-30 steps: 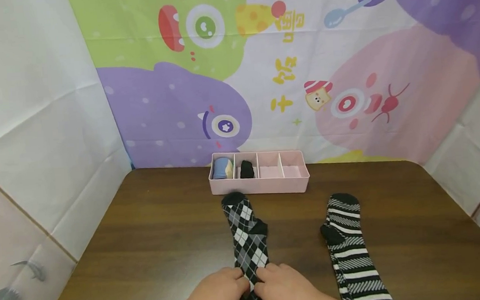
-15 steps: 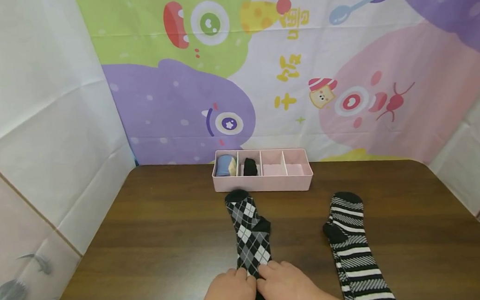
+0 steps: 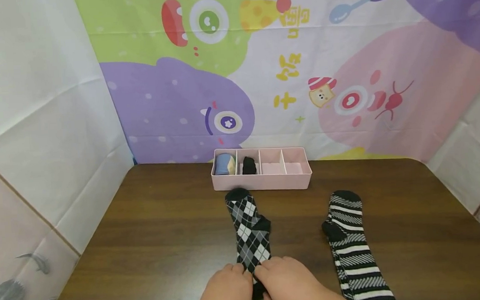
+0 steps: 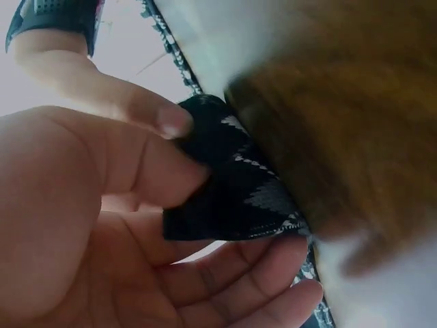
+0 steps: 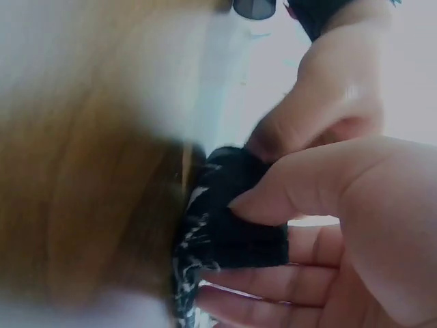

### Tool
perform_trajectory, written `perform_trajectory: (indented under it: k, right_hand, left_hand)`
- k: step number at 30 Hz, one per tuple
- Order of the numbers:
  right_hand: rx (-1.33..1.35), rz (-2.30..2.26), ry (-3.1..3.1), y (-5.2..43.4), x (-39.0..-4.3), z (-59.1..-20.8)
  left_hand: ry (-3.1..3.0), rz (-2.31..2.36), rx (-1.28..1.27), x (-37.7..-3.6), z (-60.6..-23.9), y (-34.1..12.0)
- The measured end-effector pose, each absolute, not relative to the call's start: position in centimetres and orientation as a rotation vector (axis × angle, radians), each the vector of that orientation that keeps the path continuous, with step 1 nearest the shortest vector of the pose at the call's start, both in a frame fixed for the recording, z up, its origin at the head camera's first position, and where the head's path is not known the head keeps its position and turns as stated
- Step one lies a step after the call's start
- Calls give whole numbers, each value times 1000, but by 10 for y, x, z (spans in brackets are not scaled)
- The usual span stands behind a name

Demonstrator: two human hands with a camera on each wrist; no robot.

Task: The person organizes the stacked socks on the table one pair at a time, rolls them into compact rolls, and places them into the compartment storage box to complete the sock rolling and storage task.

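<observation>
An argyle sock [image 3: 249, 228] in black, grey and white lies on the table, its black toe pointing at the pink box. My left hand [image 3: 229, 292] and right hand [image 3: 293, 283] are side by side at its near end, both pinching the black cuff. In the left wrist view, the left thumb presses on the dark cuff [image 4: 225, 171] with the fingers below it. The right wrist view has the right thumb on top of the folded-looking cuff [image 5: 256, 236], fingers underneath. The hands cover part of the sock's leg. To the right lies a black-and-white striped sock [image 3: 351, 249].
A pink box [image 3: 263, 182] with several compartments stands at the table's back edge. A rolled blue item [image 3: 225, 164] fills its leftmost compartment, and a black bundle [image 3: 249, 165] sits in the one beside it. A cartoon-print cloth [image 3: 280, 133] hangs behind the brown table [image 3: 167, 239].
The hands have drawn closer together at the sock's near end. The black cuff that stretched below them has come up between the fingers. The striped sock stays put; the head view shifted slightly.
</observation>
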State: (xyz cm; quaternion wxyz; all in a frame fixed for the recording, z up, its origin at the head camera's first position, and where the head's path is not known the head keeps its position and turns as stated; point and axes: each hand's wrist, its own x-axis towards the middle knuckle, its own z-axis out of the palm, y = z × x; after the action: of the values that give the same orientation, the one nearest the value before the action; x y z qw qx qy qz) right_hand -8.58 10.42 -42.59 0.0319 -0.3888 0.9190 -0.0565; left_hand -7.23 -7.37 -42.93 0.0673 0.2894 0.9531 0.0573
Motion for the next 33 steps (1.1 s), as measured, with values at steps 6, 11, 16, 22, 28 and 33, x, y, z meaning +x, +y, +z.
perform_trajectory:
  k: [6,11,16,22,28,33]
  right_hand:
    - [-1135,-306,2772,106,-88,-428]
    - [-931,-457,2712,108,-89,-427]
    - [-883,-571,2733,110,-91,-429]
    - [-965,-521,2809,110,-91,-434]
    - [-1117,-395,2892,108,-88,-435]
    - [-1186,-306,2897,108,-88,-435]
  left_hand:
    - [2879,179,855,-72,-431,-73]
    - [2863,288,810,-70,-429,-73]
    - [2824,298,786,-72,-428,-73]
    - [2866,243,950,-73,-430,-79]
    - [2900,253,966,-73,-429,-80]
    - [2922,290,1027,-73,-430,-80]
